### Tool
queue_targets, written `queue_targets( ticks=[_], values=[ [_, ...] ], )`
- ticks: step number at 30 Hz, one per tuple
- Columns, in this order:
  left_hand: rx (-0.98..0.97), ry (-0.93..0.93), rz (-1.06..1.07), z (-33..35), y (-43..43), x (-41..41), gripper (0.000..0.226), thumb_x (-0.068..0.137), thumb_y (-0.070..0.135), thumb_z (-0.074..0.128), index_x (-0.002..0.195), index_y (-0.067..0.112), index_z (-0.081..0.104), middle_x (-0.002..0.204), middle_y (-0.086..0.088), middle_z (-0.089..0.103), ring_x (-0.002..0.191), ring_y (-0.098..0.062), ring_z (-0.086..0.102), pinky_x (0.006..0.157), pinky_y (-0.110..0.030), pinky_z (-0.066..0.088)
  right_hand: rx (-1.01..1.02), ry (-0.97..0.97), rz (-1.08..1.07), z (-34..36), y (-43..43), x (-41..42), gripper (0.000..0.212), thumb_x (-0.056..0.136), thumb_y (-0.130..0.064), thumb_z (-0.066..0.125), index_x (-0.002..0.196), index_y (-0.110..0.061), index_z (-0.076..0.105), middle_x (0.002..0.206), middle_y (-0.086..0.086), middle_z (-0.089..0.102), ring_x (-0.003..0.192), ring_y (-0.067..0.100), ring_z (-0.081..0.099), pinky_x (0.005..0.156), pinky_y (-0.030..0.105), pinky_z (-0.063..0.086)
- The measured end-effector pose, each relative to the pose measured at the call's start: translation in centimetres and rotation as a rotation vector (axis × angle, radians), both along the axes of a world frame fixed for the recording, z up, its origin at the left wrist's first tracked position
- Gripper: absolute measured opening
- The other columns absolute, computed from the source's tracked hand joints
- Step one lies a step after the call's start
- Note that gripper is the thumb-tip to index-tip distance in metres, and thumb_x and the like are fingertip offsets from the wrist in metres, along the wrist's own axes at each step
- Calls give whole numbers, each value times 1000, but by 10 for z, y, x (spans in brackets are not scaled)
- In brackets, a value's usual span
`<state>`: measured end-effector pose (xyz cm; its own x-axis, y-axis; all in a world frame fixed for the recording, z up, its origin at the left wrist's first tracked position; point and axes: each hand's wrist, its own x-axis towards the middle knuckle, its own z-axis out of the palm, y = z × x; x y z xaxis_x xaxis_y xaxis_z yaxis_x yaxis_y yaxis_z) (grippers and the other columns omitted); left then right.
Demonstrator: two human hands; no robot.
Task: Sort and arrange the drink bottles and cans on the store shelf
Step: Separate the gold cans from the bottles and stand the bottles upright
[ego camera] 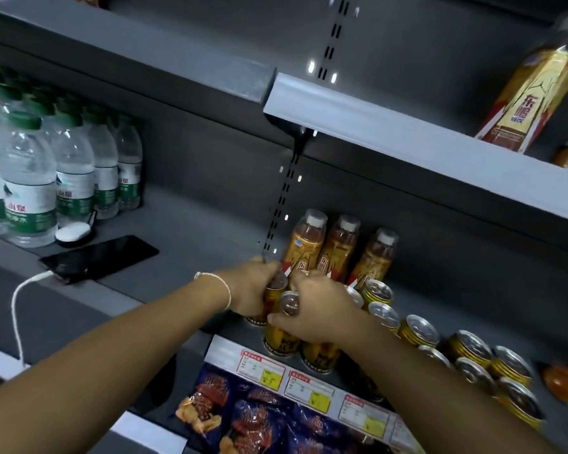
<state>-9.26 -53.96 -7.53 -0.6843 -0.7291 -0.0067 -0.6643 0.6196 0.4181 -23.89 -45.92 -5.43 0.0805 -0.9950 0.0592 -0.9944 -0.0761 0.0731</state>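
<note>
Both hands work at the left end of the middle shelf (230, 326). My left hand (253, 286) grips a gold drink bottle (274, 298) from its left side. My right hand (315, 306) grips a second gold bottle (284, 332) just in front of it. Another gold bottle (320, 353) stands under my right wrist. Behind the hands three tall amber bottles (336, 249) with white caps stand in a row. Several gold cans (420, 330) run along the shelf to the right.
Green-capped water bottles (33, 178) fill the left shelf, with a phone (102, 257) on a white cable (17, 309) and a white case (73, 231) beside them. One gold bottle (532, 96) stands on the upper right shelf. Snack bags (243, 417) and price tags (309, 386) lie below.
</note>
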Motion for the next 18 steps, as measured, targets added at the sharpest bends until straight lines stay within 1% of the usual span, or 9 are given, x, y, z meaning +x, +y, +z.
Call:
queue_targets(
  ticks=[1, 3, 5, 7, 10, 12, 14, 16, 18],
  values=[
    [-11, 6, 11, -3, 0, 2, 77, 76, 28, 77, 139, 29, 32, 116, -1, 36, 109, -25, 51, 97, -33, 46, 7, -32, -12, -3, 0, 3, 62, 76, -68, 62, 114, -21, 51, 110, 3, 57, 98, 24, 58, 83, 40, 52],
    [-26, 22, 44, -7, 0, 6, 79, 75, 32, 77, 139, 29, 32, 118, -4, 37, 108, -27, 53, 98, -34, 47, -2, -90, -22, -6, -2, 8, 55, 76, -62, 64, 111, -22, 50, 107, 2, 58, 98, 24, 58, 83, 40, 52],
    [-25, 88, 82, -10, 0, 10, 70, 74, 29, 76, 133, 25, 38, 115, -5, 39, 105, -26, 54, 96, -30, 46, -28, -128, -31, -7, -2, 10, 48, 74, -59, 68, 101, -23, 50, 100, 0, 57, 94, 23, 58, 79, 37, 52],
    [-33, 160, 110, -11, 2, 13, 57, 73, 24, 73, 123, 21, 44, 112, -6, 45, 105, -26, 54, 93, -28, 46, -54, -176, -36, -6, 0, 12, 46, 73, -57, 71, 98, -24, 52, 98, -1, 57, 91, 21, 57, 76, 37, 53],
    [-85, 219, 176, -6, 3, 16, 46, 72, 19, 71, 112, 14, 50, 109, -8, 56, 101, -26, 57, 82, -26, 46, -116, -276, 0, -2, 9, 12, 47, 74, -52, 74, 108, -24, 56, 105, -1, 53, 96, 19, 55, 80, 34, 51],
    [-142, 266, 232, 6, 2, 20, 42, 72, 20, 70, 109, 12, 53, 105, -9, 58, 96, -25, 58, 78, -25, 45, -197, -353, 26, 7, 16, 8, 55, 76, -50, 76, 120, -25, 56, 114, -3, 51, 103, 16, 53, 85, 25, 45],
    [-219, 326, 277, 23, 2, 23, 41, 70, 20, 70, 107, 11, 53, 99, -9, 56, 90, -26, 56, 73, -23, 40, -302, -414, 47, 23, 28, 1, 61, 78, -48, 76, 130, -25, 54, 120, -5, 48, 108, 12, 49, 89, 20, 38],
    [-291, 393, 306, 43, 5, 21, 44, 66, 19, 72, 105, 13, 53, 96, -8, 53, 84, -22, 50, 71, -22, 35, -392, -452, 69, 39, 45, -9, 62, 82, -44, 75, 135, -24, 51, 119, -8, 43, 109, 9, 46, 92, 18, 36],
    [-352, 453, 307, 60, 15, 12, 45, 66, 19, 73, 105, 14, 53, 96, -8, 53, 83, -19, 46, 72, -22, 34, -452, -470, 63, 52, 66, -24, 65, 84, -39, 74, 141, -22, 47, 125, -5, 42, 114, 9, 44, 98, 22, 40]
  ],
)
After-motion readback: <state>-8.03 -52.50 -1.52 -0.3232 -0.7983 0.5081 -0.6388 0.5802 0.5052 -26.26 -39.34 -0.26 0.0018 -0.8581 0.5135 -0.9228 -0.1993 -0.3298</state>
